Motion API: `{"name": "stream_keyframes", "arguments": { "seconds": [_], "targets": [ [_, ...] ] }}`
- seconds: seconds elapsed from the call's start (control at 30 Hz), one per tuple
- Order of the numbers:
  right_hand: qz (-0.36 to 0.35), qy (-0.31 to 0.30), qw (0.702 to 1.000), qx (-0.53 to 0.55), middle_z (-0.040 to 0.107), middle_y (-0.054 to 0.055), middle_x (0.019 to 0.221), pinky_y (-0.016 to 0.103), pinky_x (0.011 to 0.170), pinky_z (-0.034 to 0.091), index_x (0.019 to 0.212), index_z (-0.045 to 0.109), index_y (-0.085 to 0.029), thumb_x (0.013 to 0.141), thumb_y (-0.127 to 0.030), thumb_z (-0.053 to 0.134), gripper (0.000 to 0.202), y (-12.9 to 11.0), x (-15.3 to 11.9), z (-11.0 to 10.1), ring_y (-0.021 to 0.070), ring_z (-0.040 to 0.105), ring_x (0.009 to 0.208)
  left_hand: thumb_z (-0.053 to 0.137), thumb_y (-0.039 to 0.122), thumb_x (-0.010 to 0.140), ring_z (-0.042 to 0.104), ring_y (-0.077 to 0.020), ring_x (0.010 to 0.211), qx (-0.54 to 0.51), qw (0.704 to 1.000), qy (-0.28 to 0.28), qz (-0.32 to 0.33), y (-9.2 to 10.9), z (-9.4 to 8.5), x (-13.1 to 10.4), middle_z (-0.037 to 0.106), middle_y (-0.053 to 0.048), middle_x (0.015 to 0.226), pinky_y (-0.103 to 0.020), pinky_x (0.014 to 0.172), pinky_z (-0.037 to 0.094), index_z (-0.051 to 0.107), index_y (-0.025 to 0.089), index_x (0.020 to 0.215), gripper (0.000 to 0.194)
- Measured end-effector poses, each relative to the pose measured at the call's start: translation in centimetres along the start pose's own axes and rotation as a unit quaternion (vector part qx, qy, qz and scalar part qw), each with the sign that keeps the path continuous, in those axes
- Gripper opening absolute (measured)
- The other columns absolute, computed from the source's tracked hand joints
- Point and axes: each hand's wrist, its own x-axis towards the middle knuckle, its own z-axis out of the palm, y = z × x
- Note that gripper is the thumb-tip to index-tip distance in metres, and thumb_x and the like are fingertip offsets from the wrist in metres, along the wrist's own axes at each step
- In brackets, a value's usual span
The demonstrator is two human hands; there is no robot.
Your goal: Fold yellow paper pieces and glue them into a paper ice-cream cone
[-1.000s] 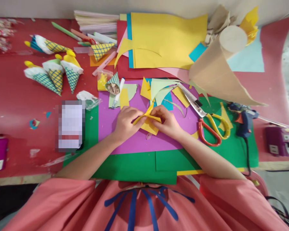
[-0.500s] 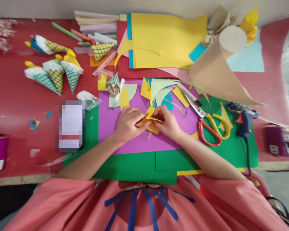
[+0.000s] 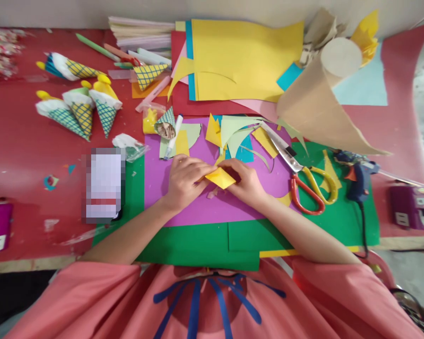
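Observation:
Between my hands is a folded yellow paper [image 3: 221,178], its flat diamond-shaped face turned up toward me. My left hand [image 3: 187,181] grips its left corner with thumb and fingers. On the opposite side, my right hand [image 3: 244,180] pinches the right corner, its fingertips partly hidden behind the paper. Both hands hover over a purple sheet [image 3: 198,214]. Just beyond them lie yellow, pale green and blue paper scraps [image 3: 233,132]. Large scissors [image 3: 298,172] with one red and one yellow handle rest open to the right.
Paper cones with white ruffles [image 3: 81,110] lie at the left, above a blurred phone [image 3: 104,186]. Yellow sheets [image 3: 247,59] are stacked at the back. A brown paper cone [image 3: 314,103] and a blue glue gun [image 3: 359,181] sit at the right. Green sheets [image 3: 198,245] border the front.
The yellow paper has been turned and flattened: its raised open folds now show as a smooth diamond. My hands have shifted only slightly around it.

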Motion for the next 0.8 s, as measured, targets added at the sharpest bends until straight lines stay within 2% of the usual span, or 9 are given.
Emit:
{"name": "stream_keyframes", "arguments": {
  "seconds": [0.1,0.4,0.6,0.8],
  "targets": [
    [-0.016,-0.003,1.0,-0.026,0.07,0.008,0.092,0.03,0.074,0.051,0.097,0.059,-0.018,0.085,-0.019,0.058,0.011,0.09,0.03,-0.21,0.0182,0.066,0.085,0.063,0.02,0.087,0.066,-0.0154,0.082,-0.007,1.0,-0.007,-0.001,0.04,0.0,-0.02,0.075,0.002,0.086,-0.035,0.084,0.04,0.066,0.026,0.1,0.015],
    [-0.019,0.009,0.998,-0.061,0.068,0.006,0.083,0.027,0.066,0.048,0.09,0.06,-0.018,0.085,-0.019,0.059,0.005,-0.14,-0.21,-0.02,0.0169,0.063,0.076,0.059,0.012,0.086,0.065,-0.0168,0.08,-0.027,0.999,-0.031,0.014,-0.02,0.39,-0.04,0.075,0.0,0.084,-0.035,0.079,0.039,0.068,0.024,0.106,0.025],
    [-0.04,0.042,0.996,-0.064,0.066,0.005,0.085,0.024,0.061,0.049,0.097,0.056,-0.02,0.086,-0.021,0.059,0.012,-0.27,-0.2,-0.05,0.0138,0.06,0.071,0.062,0.018,0.085,0.063,-0.0158,0.073,-0.057,0.997,-0.019,-0.04,-0.63,0.74,-0.38,0.073,0.0,0.079,-0.034,0.075,0.041,0.072,0.025,0.098,0.018],
    [-0.098,0.048,0.992,-0.061,0.068,0.008,0.096,0.027,0.072,0.055,0.102,0.058,-0.021,0.088,-0.017,0.055,0.015,-0.12,-0.3,-0.11,0.0171,0.066,0.088,0.063,0.016,0.082,0.062,-0.0146,0.07,-0.061,0.996,-0.012,-0.061,-0.77,0.88,-0.37,0.07,0.0,0.074,-0.032,0.071,0.044,0.073,0.023,0.092,0.016]
  ]
}}
